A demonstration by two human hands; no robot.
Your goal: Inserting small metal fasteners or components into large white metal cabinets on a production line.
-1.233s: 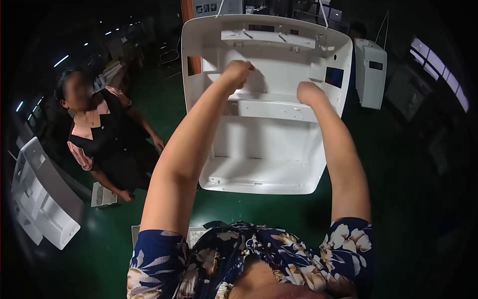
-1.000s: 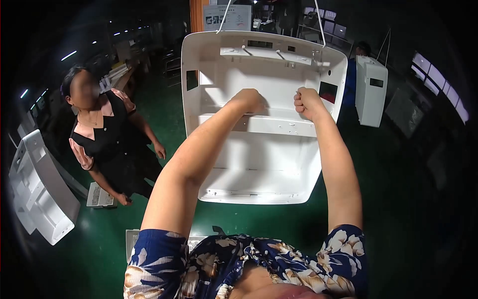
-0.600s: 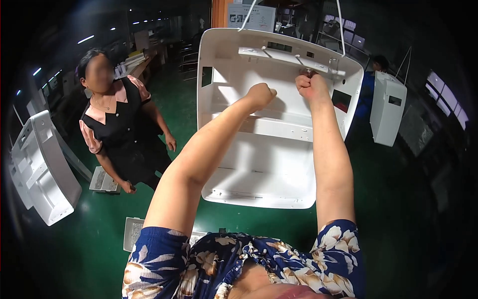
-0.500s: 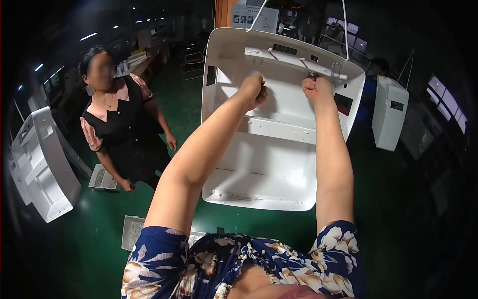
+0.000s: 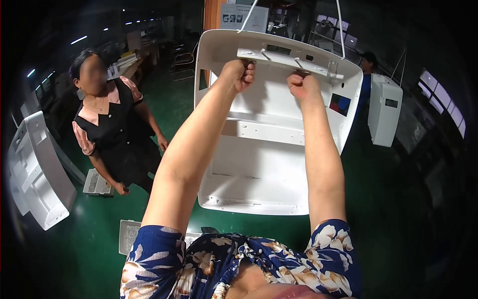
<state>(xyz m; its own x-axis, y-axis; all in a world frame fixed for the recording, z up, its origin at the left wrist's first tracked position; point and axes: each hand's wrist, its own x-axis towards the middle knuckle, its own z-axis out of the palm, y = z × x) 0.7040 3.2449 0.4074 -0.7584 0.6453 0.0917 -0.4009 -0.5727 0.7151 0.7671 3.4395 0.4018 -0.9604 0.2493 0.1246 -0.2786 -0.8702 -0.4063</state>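
Observation:
A large white moulded housing [image 5: 264,164], open toward me, hangs from white wires in front of my chest. Along its inner top runs a white strip [image 5: 282,61] with small pegs sticking out. Just under the strip's left end is my left hand [image 5: 240,75], curled closed with its fingertips tucked in; what it may hold is too small to make out. My right hand [image 5: 303,85] is raised farther right beneath the same strip, fingers closed and pressed up close to it. Its fingertips are partly hidden, so anything between them cannot be named. A white crossbar [image 5: 264,130] spans the housing below both hands.
A person [image 5: 112,119] in a black and pink top stands at the left. Similar white housings hang at the far left [image 5: 40,174] and at the right [image 5: 384,112], the latter beside another person [image 5: 367,65]. Shallow boxes [image 5: 97,182] of small pieces sit on the green floor.
My left hand has moved left and up to the strip's left end. My right hand has shifted left along the strip. The housing appears slightly farther left in view.

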